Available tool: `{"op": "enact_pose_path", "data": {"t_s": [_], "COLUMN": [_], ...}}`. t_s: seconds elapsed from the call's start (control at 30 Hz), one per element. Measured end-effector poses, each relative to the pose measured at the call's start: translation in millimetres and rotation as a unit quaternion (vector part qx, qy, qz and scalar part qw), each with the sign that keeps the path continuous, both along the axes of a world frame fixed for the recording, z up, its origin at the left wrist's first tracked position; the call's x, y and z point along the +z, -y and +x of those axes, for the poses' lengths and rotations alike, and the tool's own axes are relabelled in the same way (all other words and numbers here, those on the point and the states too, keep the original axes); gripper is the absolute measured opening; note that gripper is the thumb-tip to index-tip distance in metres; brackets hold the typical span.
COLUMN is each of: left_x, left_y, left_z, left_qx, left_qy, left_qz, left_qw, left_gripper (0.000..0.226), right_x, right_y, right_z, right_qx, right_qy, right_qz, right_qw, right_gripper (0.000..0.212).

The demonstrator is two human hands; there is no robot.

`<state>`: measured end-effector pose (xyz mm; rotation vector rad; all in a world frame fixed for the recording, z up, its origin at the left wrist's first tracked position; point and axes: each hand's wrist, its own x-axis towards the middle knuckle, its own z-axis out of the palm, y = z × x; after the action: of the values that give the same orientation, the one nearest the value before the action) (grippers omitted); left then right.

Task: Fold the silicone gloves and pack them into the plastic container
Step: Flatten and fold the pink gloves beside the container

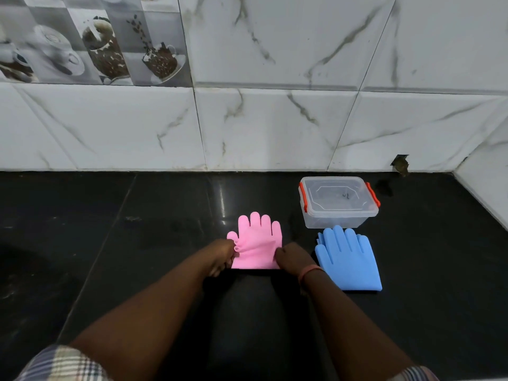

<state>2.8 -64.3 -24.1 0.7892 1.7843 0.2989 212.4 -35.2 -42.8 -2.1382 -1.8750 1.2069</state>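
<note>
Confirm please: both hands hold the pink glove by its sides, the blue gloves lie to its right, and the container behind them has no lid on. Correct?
Not quite: the head view shows the plastic container with its lid on. The rest stands: left hand and right hand grip the pink glove; the blue gloves lie right.

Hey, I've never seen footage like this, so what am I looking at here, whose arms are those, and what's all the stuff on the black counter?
This single picture comes from a camera worn on a person's head, looking down at their own arms. There is no machine. The left hand and right hand each pinch a side of the pink glove, which lies on the black counter. To its right lie the blue gloves, apparently a stacked pair. Behind them stands a clear plastic container with orange clips, its lid on. The wall behind is tiled.
</note>
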Motion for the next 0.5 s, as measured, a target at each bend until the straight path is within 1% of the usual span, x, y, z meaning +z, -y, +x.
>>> {"op": "enact_pose_path", "data": {"t_s": [0.07,0.1,0.17,0.23,0.3,0.37,0.43,0.5], "left_x": [-2,-4,-6,-8,-8,-10,-8,-3], "left_y": [-3,-5,-9,-12,-12,-8,-4,-3], "left_z": [-8,-12,-19,-24,-25,-23,-19,-16], "left_qx": [0.003,0.001,-0.004,-0.005,-0.006,-0.014,-0.016,-0.013], "left_qy": [0.036,0.048,0.064,0.071,0.075,0.066,0.058,0.058], "left_qz": [-0.080,-0.107,-0.132,-0.134,-0.133,-0.123,-0.101,-0.075], "left_qw": [0.996,0.993,0.989,0.988,0.988,0.990,0.993,0.995], "left_gripper": [0.031,0.031,0.032,0.032,0.030,0.027,0.024,0.020], "right_x": [3,3,6,11,13,11,8,11], "right_y": [10,15,20,20,17,16,10,-1], "right_z": [6,11,18,20,18,13,9,3], "right_qx": [0.025,0.052,0.083,0.040,-0.024,-0.048,-0.065,-0.079], "right_qy": [-0.022,-0.034,-0.079,-0.166,-0.231,-0.247,-0.237,-0.231], "right_qz": [0.006,0.014,0.025,0.021,0.032,0.042,0.043,0.023], "right_qw": [0.999,0.998,0.993,0.985,0.972,0.967,0.968,0.969], "right_gripper": [0.028,0.026,0.023,0.022,0.028,0.036,0.043,0.045]}}
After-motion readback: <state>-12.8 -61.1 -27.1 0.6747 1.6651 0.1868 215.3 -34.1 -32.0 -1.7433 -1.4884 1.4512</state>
